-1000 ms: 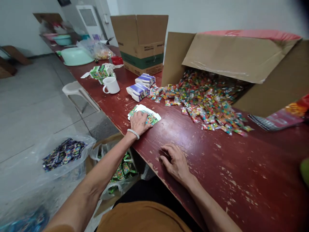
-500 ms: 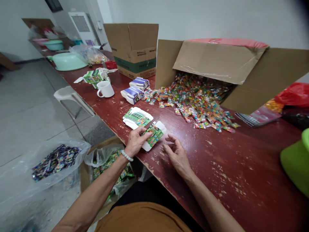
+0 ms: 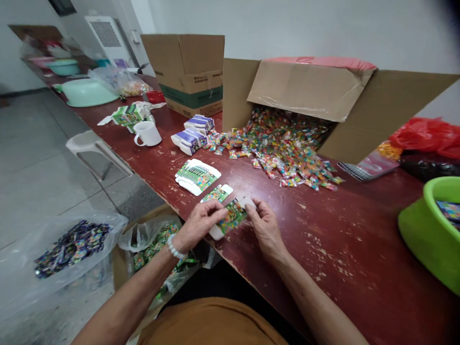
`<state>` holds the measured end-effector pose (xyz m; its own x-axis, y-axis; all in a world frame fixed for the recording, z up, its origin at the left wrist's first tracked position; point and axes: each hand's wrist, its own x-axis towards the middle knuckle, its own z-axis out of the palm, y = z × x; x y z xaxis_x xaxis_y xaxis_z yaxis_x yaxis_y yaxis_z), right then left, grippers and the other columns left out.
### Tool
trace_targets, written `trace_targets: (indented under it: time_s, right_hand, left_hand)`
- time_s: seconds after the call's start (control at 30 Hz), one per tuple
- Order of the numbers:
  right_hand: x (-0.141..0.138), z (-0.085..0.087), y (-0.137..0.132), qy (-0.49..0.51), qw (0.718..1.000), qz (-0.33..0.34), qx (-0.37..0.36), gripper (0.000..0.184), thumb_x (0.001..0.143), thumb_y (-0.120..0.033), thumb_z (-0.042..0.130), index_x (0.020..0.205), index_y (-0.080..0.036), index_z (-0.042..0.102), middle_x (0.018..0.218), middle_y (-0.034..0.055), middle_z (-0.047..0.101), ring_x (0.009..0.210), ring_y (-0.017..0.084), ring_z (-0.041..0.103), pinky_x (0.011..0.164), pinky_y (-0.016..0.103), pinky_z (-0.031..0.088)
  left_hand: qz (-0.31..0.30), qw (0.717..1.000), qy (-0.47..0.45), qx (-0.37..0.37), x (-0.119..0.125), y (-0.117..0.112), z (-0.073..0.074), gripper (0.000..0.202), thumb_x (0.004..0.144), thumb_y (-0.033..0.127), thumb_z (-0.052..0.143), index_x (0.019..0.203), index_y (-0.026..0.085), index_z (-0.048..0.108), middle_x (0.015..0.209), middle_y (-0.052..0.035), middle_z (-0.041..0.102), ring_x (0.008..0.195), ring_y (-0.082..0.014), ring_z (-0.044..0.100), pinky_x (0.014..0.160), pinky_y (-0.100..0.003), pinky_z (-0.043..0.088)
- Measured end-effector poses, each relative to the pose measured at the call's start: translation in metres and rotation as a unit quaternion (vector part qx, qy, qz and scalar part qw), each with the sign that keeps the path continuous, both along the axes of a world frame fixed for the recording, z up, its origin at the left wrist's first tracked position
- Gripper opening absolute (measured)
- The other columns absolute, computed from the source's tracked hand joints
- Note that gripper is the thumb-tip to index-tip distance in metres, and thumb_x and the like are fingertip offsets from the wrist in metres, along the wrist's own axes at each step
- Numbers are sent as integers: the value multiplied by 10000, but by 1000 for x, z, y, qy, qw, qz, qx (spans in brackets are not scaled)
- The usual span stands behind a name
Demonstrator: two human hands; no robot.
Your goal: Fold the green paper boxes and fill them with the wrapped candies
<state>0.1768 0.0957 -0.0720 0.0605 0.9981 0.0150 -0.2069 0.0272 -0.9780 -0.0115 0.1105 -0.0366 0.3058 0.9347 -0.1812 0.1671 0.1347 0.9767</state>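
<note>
The scene is crossed by a scuffed, dark-red worktop (image 3: 323, 268), run from near right to far left. On its far side a large tipped carton (image 3: 298, 88) is set with its mouth turned near, and wrapped sweets (image 3: 287, 143) are spilled from it onto the surface. Just left of it an upright carton (image 3: 190, 72), banded in green, is placed. At the right edge a lime-green tub (image 3: 417, 239) is partly seen. At near left, a clear bag (image 3: 115, 223) of dark packets is spread low beside the worktop, and a white stool (image 3: 86, 143) is placed beyond it. Farther left on the worktop, a pale-green basin (image 3: 88, 93) is seen.

The near edge is reached over by the left hand (image 3: 201, 223) and the right hand (image 3: 268, 227). Left of the tipped carton, two purple-and-white boxes (image 3: 190, 140) are laid, with a white mug (image 3: 148, 134) to their left. A small green carton (image 3: 235, 215), blurred, is held between the hands over the near edge: its left end is pinched by the left fingers, its white right-hand flap by the right. Just beyond it, flattened green-and-white cartons (image 3: 197, 176) are laid.
</note>
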Motion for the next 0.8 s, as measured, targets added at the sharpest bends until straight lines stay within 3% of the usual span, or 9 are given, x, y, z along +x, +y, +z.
trace_targets:
  time_s: [0.07, 0.17, 0.27, 0.43, 0.57, 0.7, 0.8]
  right_hand:
    - [2, 6, -2, 17, 1000, 21, 5, 244, 835, -403, 659, 944, -187, 636, 829, 4, 649, 713, 125, 573, 680, 250, 485]
    - [5, 11, -6, 21, 997, 76, 4, 224, 830, -405, 675, 907, -198, 636, 740, -23, 620, 611, 100, 537, 572, 214, 451]
    - [5, 14, -10, 18, 990, 138, 2, 251, 834, -434, 664, 934, -206, 631, 736, -22, 610, 555, 90, 531, 501, 201, 435]
    - [4, 26, -17, 43, 974, 219, -27, 440, 829, -414, 680, 1210, -272, 512, 719, -54, 591, 391, 53, 458, 361, 171, 372]
    - [3, 32, -20, 49, 974, 222, -7, 629, 772, -344, 748, 1312, -311, 427, 938, -4, 640, 582, 92, 598, 458, 189, 481]
    - [2, 32, -20, 54, 972, 226, -16, 668, 755, -359, 756, 1331, -308, 422, 1021, 31, 638, 690, 135, 644, 488, 212, 513]
    - [1, 32, -20, 45, 977, 209, 1, 664, 738, -355, 770, 1320, -286, 459, 1084, 62, 627, 751, 149, 647, 542, 235, 538]
  left_hand:
    - [-86, 983, -110, -119, 8, -15, 1, 367, 771, 439, 713, 1000, 167, 625, 846, -40, 655, 687, -156, 610, 612, -239, 456]
    - [-217, 919, -231, -233, 15, -27, -1, 568, 688, 406, 792, 1158, 149, 602, 1064, -142, 670, 922, -250, 664, 791, -319, 496]
    - [-265, 883, -285, -261, 18, -30, -7, 551, 646, 439, 813, 1065, 123, 643, 922, -144, 697, 843, -285, 689, 806, -383, 508]
    - [-253, 900, -276, -224, 19, -34, -12, 627, 557, 537, 853, 998, 126, 682, 750, -84, 680, 717, -260, 678, 744, -356, 507]
    - [-237, 922, -241, -187, 20, -36, -6, 625, 504, 607, 849, 876, 125, 706, 758, -112, 703, 733, -271, 664, 700, -335, 497]
    - [-200, 934, -235, -179, 16, -36, 0, 555, 550, 542, 851, 882, 124, 698, 700, -81, 685, 649, -241, 669, 623, -302, 499]
    - [-170, 947, -216, -163, 15, -36, 4, 471, 603, 505, 833, 789, 101, 677, 629, -65, 651, 570, -213, 663, 565, -273, 496]
